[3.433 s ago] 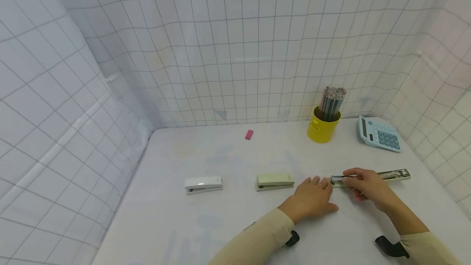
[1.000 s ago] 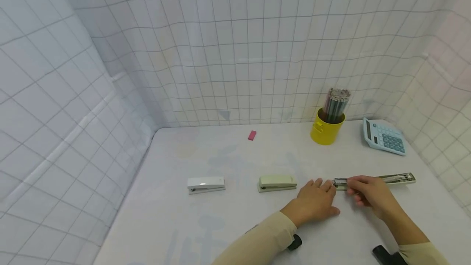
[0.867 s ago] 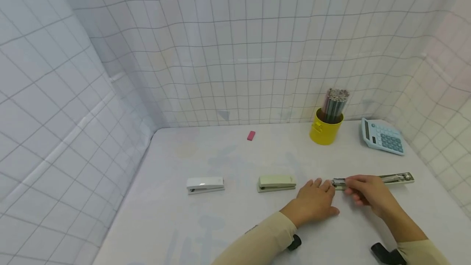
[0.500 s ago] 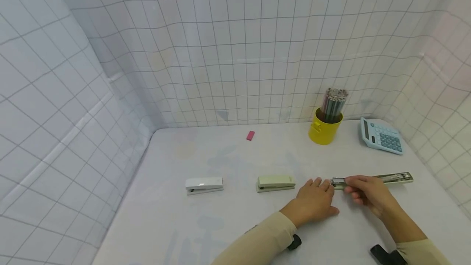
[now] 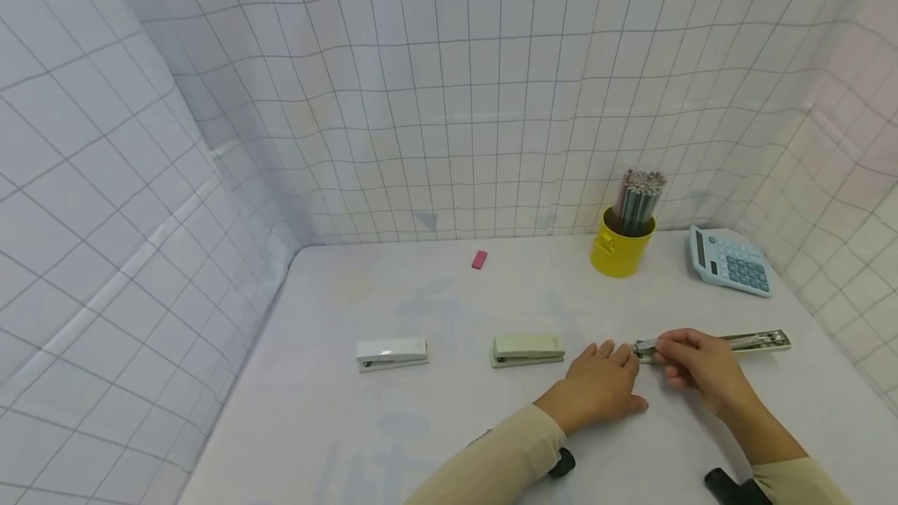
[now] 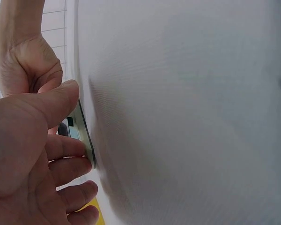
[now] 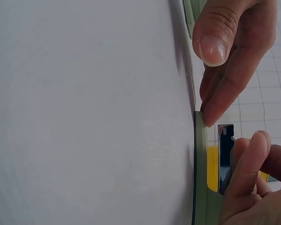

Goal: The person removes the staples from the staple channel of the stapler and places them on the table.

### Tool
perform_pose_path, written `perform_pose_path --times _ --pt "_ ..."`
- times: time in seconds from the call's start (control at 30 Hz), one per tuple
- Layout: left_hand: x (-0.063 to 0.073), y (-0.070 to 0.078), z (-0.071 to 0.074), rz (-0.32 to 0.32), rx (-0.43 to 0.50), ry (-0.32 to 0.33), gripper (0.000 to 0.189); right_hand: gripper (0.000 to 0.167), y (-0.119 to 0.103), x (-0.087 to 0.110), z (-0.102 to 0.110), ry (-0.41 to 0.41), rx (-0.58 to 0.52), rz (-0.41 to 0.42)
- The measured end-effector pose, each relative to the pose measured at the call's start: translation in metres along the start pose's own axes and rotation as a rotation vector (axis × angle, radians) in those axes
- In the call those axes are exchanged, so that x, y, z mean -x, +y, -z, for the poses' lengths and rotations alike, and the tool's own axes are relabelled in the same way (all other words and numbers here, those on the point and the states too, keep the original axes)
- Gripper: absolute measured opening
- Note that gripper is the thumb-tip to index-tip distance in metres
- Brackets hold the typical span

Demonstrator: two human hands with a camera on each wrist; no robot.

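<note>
A pale green stapler point(image 5: 758, 342) lies folded wide open on the right of the white table. My right hand point(image 5: 705, 365) pinches its metal staple rail point(image 5: 646, 345) between thumb and index finger. The rail tilts up from the base, with a gap under it in the right wrist view. My left hand point(image 5: 596, 384) lies palm down, fingers extended, fingertips at the left end of the stapler base point(image 7: 200, 159). In the left wrist view, two fingertips point(image 6: 79, 164) meet the edge of the base. The right hand hides the middle of the stapler.
A closed green stapler point(image 5: 528, 351) sits left of my left hand, and a white stapler point(image 5: 392, 354) farther left. At the back are a pink eraser point(image 5: 479, 259), a yellow cup point(image 5: 617, 252) of pencils and a blue calculator point(image 5: 733, 262). Grid-patterned cloth point(image 5: 491, 100) walls the table.
My right hand has risen slightly, and the metal rail it pinches has gone from flat to tilted. The left hand keeps its place at the stapler's end.
</note>
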State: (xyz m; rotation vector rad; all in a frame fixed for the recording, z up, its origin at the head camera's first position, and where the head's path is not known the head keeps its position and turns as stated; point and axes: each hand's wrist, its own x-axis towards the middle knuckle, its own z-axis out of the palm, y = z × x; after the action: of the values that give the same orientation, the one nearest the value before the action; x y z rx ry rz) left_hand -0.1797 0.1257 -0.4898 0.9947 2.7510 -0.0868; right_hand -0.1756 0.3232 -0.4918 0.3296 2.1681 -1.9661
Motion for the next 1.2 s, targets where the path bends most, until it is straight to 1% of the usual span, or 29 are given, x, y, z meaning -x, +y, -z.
perform_pose_path --times 0.07,0.23,0.37,0.47,0.63,0.77,1.0,1.07,1.2 --pt "0.0 0.0 0.0 0.0 -0.002 0.0 0.068 0.007 0.0 -0.001 -0.001 0.004 -0.019 -0.009" --pt "0.0 0.0 0.0 -0.002 -0.01 0.004 0.068 0.007 0.0 -0.002 -0.002 0.006 -0.053 -0.028" --pt "0.0 0.0 -0.001 0.0 -0.014 0.011 0.068 0.003 0.0 -0.001 -0.003 -0.013 -0.048 -0.03" --pt "0.0 0.0 -0.001 0.001 -0.014 0.012 0.069 0.004 0.0 0.0 -0.005 -0.024 -0.043 -0.024" --pt "-0.001 -0.001 -0.002 -0.002 0.001 0.0 0.069 0.002 0.0 0.002 -0.005 -0.017 -0.052 -0.017" --pt "-0.001 -0.002 -0.001 -0.004 0.014 -0.004 0.068 0.01 -0.003 0.005 0.001 -0.004 -0.133 -0.038" --pt "0.0 -0.005 -0.002 -0.014 0.055 0.009 0.067 0.017 -0.004 0.019 0.02 0.001 -0.376 -0.041" --pt "0.001 -0.005 -0.002 -0.015 0.066 0.015 0.068 0.018 -0.003 0.022 0.024 -0.004 -0.413 -0.033" --pt "0.0 -0.004 -0.002 -0.01 0.08 0.024 0.068 0.02 0.001 0.027 0.031 -0.02 -0.448 -0.006"
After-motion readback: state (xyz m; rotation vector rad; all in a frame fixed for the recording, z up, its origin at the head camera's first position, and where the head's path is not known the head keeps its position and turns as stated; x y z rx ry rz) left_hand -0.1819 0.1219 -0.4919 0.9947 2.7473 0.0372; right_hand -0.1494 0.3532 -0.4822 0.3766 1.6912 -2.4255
